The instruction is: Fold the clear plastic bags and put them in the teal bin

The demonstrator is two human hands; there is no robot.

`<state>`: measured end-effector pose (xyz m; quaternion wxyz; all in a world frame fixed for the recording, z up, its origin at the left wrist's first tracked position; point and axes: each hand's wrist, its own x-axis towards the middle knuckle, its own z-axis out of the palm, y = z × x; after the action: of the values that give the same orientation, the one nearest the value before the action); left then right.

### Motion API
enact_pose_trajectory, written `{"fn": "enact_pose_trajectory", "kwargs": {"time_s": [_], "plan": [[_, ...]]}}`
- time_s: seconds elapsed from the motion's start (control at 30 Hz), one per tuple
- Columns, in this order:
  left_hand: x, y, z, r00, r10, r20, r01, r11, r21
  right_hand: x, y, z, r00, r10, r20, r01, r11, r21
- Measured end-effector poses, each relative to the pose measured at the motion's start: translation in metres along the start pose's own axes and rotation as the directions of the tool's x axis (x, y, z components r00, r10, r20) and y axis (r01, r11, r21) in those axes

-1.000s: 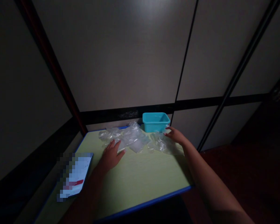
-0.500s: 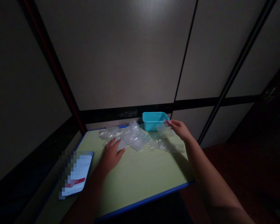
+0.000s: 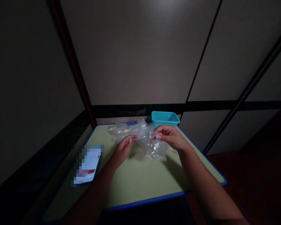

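Observation:
A clear plastic bag (image 3: 156,151) hangs crumpled above the table, between my two hands. My right hand (image 3: 170,136) pinches it with thumb and fingertips. My left hand (image 3: 124,147) is closed at the fingertips on the left side of the same plastic. Behind them more crumpled clear bags (image 3: 121,128) lie toward the back of the table; where one bag ends and another begins is hard to make out. Just beyond my right hand stands a turquoise plastic basin (image 3: 165,117), its lower front partly hidden by that hand.
The small pale green table (image 3: 140,184) has a blue edge and stands against light wardrobe panels (image 3: 140,56). A tablet or phone (image 3: 89,165) with a lit, partly blurred screen lies at the left. Dark reddish floor shows at the right.
My right hand has moved left and nearer with the plastic, away from the basin's right side. My left hand has lifted from the bags and now pinches the plastic. The view has shifted slightly.

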<state>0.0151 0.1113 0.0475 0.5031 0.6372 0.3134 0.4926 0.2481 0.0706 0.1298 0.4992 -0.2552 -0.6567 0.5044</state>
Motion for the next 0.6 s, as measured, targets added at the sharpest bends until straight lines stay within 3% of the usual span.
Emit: {"fn": "enact_pose_trajectory", "kwargs": {"time_s": [0.13,0.27,0.37,0.5,0.6], "plan": [[-0.004,-0.002,0.002,0.992,-0.036,0.120,0.058,0.981,-0.183,0.005,0.008,0.008,0.982,0.071,0.175,-0.078,0.996,0.033],[-0.008,0.000,0.008,0.956,-0.210,0.204,0.256,0.938,-0.235,0.011,0.029,0.000,0.988,0.131,0.087,-0.126,0.990,-0.066],[-0.009,0.005,0.013,0.944,-0.263,0.199,0.291,0.949,-0.125,0.012,0.048,-0.005,0.986,0.165,0.013,-0.160,0.971,-0.176],[-0.006,0.006,0.013,0.925,-0.281,0.256,0.278,0.959,0.048,0.011,0.063,-0.006,0.992,0.099,-0.077,-0.117,0.952,-0.283],[-0.003,0.003,0.009,0.937,-0.272,0.219,0.249,0.960,0.127,0.010,0.070,-0.010,0.988,0.128,-0.087,-0.150,0.929,-0.338]]}}
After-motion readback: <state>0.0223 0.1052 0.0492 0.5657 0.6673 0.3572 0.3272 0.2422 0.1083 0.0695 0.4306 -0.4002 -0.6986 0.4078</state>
